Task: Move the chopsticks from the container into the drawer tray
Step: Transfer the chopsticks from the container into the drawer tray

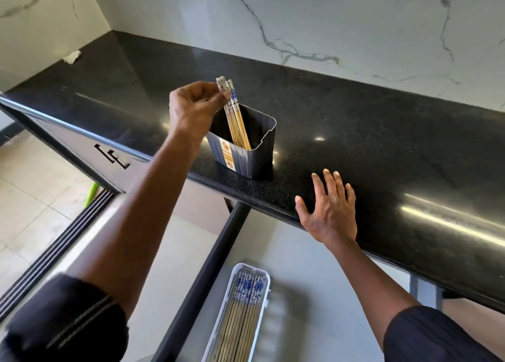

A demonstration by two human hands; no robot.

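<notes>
In the open drawer the white tray [266, 285] already holds many chopsticks, while the left hand [191, 112] pinches the last few chopsticks [237, 121] still in the dark container [257, 156]; the right hand [329, 208] rests spread and empty on the tabletop [382, 142].

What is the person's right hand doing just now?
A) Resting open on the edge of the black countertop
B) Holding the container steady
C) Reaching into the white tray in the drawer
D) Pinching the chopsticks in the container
A: the right hand lies open, fingers spread, on the black countertop edge, holding nothing, while the left hand pinches the chopsticks in the container.
</notes>
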